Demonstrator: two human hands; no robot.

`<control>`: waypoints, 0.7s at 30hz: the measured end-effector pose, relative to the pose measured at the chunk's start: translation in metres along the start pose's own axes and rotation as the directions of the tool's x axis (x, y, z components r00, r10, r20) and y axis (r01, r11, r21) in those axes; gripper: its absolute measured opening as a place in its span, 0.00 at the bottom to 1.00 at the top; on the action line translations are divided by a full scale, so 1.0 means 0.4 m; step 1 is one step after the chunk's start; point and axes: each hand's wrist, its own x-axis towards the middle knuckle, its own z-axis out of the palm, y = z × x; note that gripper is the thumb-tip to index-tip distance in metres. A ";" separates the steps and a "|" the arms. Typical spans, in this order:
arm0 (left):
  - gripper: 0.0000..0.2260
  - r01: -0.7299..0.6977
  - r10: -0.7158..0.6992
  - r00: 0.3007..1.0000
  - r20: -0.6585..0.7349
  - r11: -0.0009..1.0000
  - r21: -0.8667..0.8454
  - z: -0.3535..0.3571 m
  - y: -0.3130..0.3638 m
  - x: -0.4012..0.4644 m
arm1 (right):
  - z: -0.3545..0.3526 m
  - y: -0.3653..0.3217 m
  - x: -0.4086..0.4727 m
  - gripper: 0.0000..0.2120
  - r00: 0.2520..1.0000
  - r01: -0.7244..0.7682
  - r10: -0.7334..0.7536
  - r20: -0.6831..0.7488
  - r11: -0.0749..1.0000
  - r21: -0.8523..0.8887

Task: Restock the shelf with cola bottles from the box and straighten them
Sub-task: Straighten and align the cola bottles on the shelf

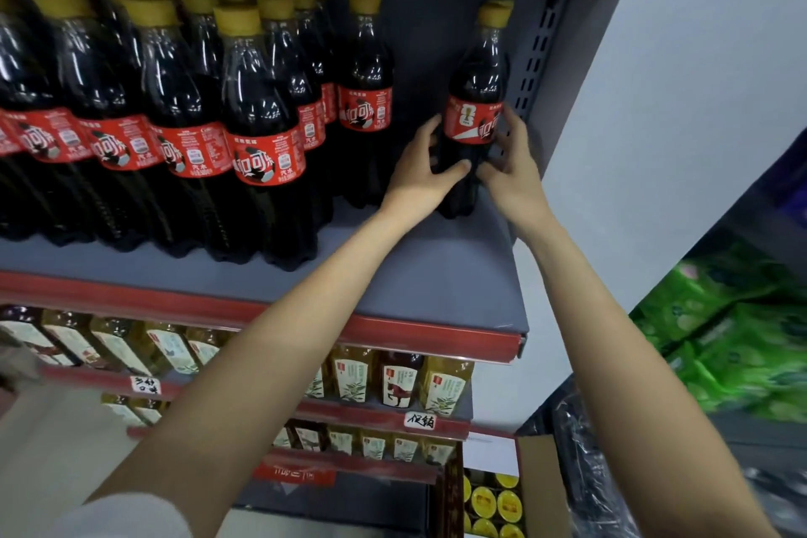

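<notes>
As both arms reach up | left hand, right hand grip cola bottle upright on shelf

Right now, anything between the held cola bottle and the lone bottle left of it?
Nothing stands there. In the head view, only bare grey shelf and the left hand gripping the held cola bottle separate it from the lone bottle.

- A shop aisle: a grey metal shelf with a red price rail carries rows of identical cola bottles
- Lower shelves hold yellow oil bottles behind handwritten price tags
- An open carton of yellow-capped stock stands below; green packaged goods fill the neighbouring rack
</notes>
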 end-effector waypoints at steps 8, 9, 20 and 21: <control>0.32 -0.149 0.222 0.954 -0.204 0.936 0.320 -0.032 -0.017 -0.098 | -0.016 -0.014 -0.045 0.38 0.971 0.197 -0.188 0.148 0.979 -0.048; 0.32 -0.150 0.231 0.953 -0.195 0.922 0.358 -0.049 -0.014 -0.116 | -0.016 -0.022 -0.054 0.38 0.962 0.218 -0.206 0.180 0.975 -0.047; 0.26 -0.114 0.452 0.851 -0.268 0.656 0.746 -0.186 0.005 -0.240 | 0.100 -0.074 -0.057 0.45 0.876 0.271 -0.256 0.408 0.962 0.024; 0.23 -0.132 0.506 0.818 -0.274 0.629 0.766 -0.194 0.001 -0.249 | 0.109 -0.072 -0.056 0.45 0.882 0.268 -0.257 0.394 0.963 0.029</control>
